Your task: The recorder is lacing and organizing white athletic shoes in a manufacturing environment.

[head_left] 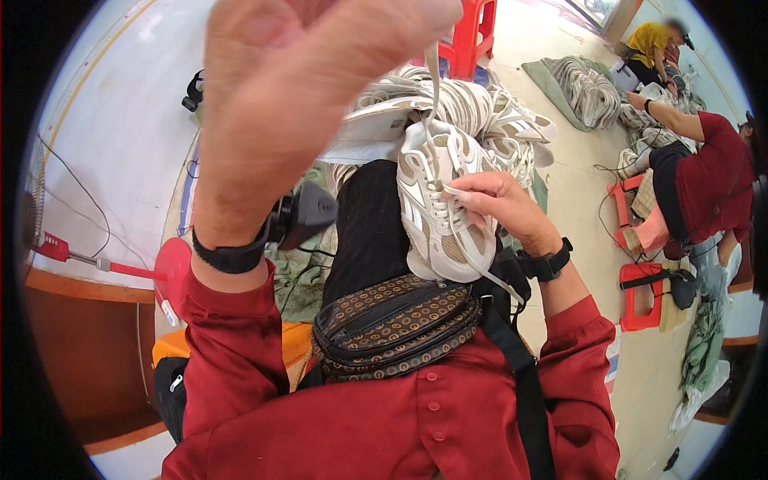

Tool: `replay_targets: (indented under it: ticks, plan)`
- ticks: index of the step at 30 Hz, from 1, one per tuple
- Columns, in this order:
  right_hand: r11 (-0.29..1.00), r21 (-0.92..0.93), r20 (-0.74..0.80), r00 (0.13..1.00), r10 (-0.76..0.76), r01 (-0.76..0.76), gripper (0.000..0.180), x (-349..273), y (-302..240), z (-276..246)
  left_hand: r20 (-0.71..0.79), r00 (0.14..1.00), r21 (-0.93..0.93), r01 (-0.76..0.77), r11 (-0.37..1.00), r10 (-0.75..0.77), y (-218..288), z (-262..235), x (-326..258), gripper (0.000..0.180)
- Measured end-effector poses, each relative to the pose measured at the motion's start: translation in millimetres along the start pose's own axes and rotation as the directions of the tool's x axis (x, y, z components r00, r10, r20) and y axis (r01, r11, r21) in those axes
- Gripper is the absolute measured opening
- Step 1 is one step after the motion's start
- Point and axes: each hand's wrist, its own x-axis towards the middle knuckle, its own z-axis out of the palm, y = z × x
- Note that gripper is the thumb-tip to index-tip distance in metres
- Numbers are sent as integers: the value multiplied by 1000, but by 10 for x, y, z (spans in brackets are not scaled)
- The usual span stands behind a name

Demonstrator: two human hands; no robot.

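Observation:
A white and beige sneaker (pixel 446 240) rests on my black-trousered leg, its toe toward me and its opening away. From its upper eyelets a pale shoelace (pixel 433 80) is drawn up taut to my left hand (pixel 280 104). That hand is raised close to the camera, its fingers closed around the lace; the fingertips are partly cut off by the top edge. Low over the lacing, my right hand (pixel 512 210) pinches another stretch of lace between thumb and forefinger. A loose lace end (pixel 502 284) trails over the shoe's side toward my waist.
Several matching sneakers (pixel 456 96) lie piled just beyond my knees, near a red plastic stool (pixel 472 40). A patterned waist bag (pixel 396 328) sits at my lap. Two people (pixel 708 176) work at the right among more shoes (pixel 588 92). A red-handled pole (pixel 120 268) reaches in from the left.

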Motion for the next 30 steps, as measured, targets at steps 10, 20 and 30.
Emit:
replay_targets:
  ticks: [10,20,30]
  plan:
    - [981,192,55,998,-31,20,21,-3,57,-27,236,871,727,137,673,-431,-872,65,-1253,15]
    - [987,154,-12,999,-36,38,20,23,98,19,304,911,832,-112,544,-278,-1107,1,-1251,17]
    - [999,33,-109,993,43,-40,15,77,14,104,588,695,788,-379,484,-414,-1350,-10,-982,11]
